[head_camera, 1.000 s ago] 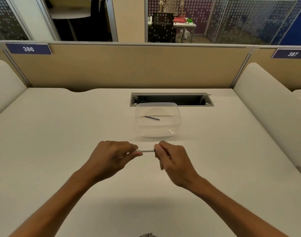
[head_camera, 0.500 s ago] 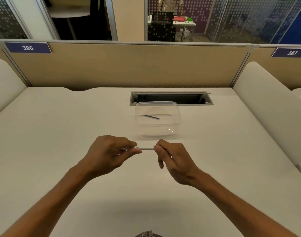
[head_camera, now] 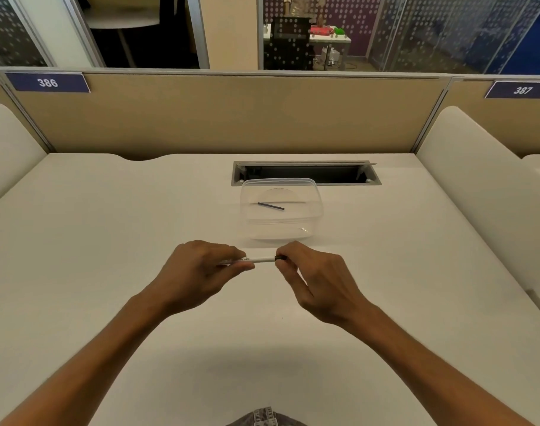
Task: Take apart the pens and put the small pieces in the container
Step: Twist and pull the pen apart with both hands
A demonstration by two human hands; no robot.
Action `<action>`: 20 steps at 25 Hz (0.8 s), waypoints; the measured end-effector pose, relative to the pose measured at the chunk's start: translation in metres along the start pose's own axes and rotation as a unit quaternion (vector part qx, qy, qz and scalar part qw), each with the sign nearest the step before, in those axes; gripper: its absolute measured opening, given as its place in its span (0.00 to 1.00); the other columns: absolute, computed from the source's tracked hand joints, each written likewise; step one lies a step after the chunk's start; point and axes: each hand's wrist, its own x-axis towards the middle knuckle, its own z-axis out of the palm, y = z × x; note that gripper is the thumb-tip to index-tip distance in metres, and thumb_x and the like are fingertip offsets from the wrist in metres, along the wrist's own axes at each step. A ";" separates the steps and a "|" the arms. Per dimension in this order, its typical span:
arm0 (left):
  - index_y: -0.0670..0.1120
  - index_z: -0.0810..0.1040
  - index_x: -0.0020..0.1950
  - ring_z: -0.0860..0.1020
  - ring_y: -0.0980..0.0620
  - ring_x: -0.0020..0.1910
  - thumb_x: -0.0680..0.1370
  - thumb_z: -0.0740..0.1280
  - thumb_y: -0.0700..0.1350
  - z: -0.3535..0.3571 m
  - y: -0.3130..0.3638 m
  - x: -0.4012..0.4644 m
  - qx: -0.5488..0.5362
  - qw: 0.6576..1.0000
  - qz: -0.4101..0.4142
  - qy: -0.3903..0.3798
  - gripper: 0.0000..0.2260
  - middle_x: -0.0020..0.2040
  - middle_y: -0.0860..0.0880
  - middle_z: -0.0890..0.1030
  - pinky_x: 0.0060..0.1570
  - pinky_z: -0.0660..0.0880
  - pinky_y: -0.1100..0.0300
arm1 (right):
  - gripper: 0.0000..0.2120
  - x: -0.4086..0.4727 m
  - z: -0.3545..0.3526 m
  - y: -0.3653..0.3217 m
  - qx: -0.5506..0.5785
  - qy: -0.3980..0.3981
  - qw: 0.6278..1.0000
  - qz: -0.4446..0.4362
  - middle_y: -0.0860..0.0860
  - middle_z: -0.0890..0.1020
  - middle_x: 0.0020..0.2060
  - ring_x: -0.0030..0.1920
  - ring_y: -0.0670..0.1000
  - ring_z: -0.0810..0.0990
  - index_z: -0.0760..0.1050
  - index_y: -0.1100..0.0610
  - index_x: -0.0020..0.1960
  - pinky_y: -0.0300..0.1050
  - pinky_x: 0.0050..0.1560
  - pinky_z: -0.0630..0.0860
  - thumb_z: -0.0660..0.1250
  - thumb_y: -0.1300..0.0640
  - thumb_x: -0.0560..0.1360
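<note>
A white pen [head_camera: 261, 260] lies level between my two hands, just above the desk. My left hand [head_camera: 198, 272] grips its barrel with thumb and fingers. My right hand [head_camera: 313, 279] pinches a small dark end piece [head_camera: 280, 257] at the pen's right tip, which shows a little beyond the white barrel. Behind the hands stands a clear plastic container [head_camera: 316, 216]. Inside it lies one thin dark rod [head_camera: 271, 206].
The white desk [head_camera: 109, 241] has an open cable slot [head_camera: 305, 173] behind the container. A tan partition [head_camera: 232, 118] closes the back, and white side panels [head_camera: 477, 179] flank the desk on both sides.
My right hand has shifted slightly right along the pen, and the dark end piece now shows at the barrel's right end. The container and its rod have not moved.
</note>
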 end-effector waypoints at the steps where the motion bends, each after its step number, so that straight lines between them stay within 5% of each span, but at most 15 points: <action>1: 0.53 0.81 0.43 0.66 0.56 0.25 0.77 0.61 0.60 0.000 -0.001 0.000 -0.023 1.000 -0.012 -0.010 0.14 0.25 0.59 0.67 0.25 0.61 0.62 | 0.09 0.000 -0.001 0.002 -0.022 -0.001 0.999 -0.030 0.48 0.79 0.37 0.30 0.49 0.73 0.74 0.55 0.48 0.41 0.26 0.67 0.57 0.53 0.81; 5: 0.53 0.81 0.43 0.66 0.55 0.25 0.77 0.62 0.60 -0.002 0.003 -0.001 -0.044 0.999 -0.012 -0.014 0.14 0.25 0.57 0.68 0.25 0.63 0.60 | 0.12 0.002 -0.006 0.003 0.006 -0.003 0.999 -0.045 0.49 0.77 0.36 0.29 0.48 0.68 0.74 0.58 0.47 0.41 0.27 0.65 0.56 0.54 0.81; 9: 0.50 0.82 0.42 0.67 0.55 0.24 0.77 0.63 0.57 -0.003 0.011 -0.001 0.052 0.997 0.048 0.033 0.14 0.28 0.56 0.75 0.21 0.67 0.60 | 0.15 -0.001 -0.003 -0.003 0.206 -0.030 0.974 0.089 0.44 0.72 0.26 0.26 0.48 0.70 0.68 0.51 0.36 0.40 0.30 0.66 0.55 0.53 0.81; 12: 0.47 0.82 0.43 0.72 0.47 0.23 0.78 0.65 0.54 -0.002 0.011 -0.001 0.155 0.982 0.098 0.040 0.13 0.31 0.52 0.79 0.18 0.67 0.59 | 0.23 0.005 -0.004 -0.008 0.467 -0.106 0.830 0.286 0.47 0.62 0.24 0.21 0.51 0.66 0.64 0.50 0.28 0.40 0.28 0.65 0.55 0.54 0.82; 14: 0.46 0.82 0.44 0.73 0.46 0.23 0.78 0.65 0.54 0.000 0.010 -0.002 0.161 0.981 0.100 0.036 0.13 0.31 0.51 0.80 0.18 0.68 0.58 | 0.23 0.007 -0.007 -0.007 0.519 -0.140 0.767 0.352 0.49 0.61 0.25 0.22 0.49 0.62 0.64 0.53 0.27 0.40 0.26 0.65 0.56 0.55 0.81; 16: 0.47 0.82 0.44 0.73 0.46 0.23 0.78 0.63 0.55 0.002 0.012 -0.001 0.132 0.987 0.087 0.030 0.14 0.32 0.52 0.81 0.19 0.70 0.57 | 0.21 0.005 -0.007 -0.007 0.484 -0.119 0.802 0.329 0.48 0.64 0.24 0.23 0.49 0.63 0.68 0.53 0.30 0.42 0.26 0.68 0.57 0.54 0.82; 19: 0.48 0.82 0.43 0.72 0.50 0.24 0.77 0.61 0.57 0.001 0.013 0.002 0.073 0.995 0.052 0.031 0.16 0.30 0.55 0.80 0.22 0.70 0.59 | 0.11 -0.001 -0.008 -0.006 0.203 -0.018 0.968 0.147 0.43 0.71 0.28 0.27 0.48 0.71 0.70 0.50 0.41 0.45 0.30 0.71 0.57 0.52 0.81; 20: 0.50 0.82 0.43 0.70 0.52 0.24 0.77 0.61 0.58 0.000 0.012 0.003 0.050 0.998 0.036 0.030 0.16 0.29 0.56 0.77 0.23 0.68 0.60 | 0.08 -0.002 -0.010 -0.004 0.104 -0.002 0.991 0.079 0.42 0.73 0.30 0.28 0.47 0.70 0.71 0.50 0.44 0.43 0.29 0.70 0.57 0.51 0.81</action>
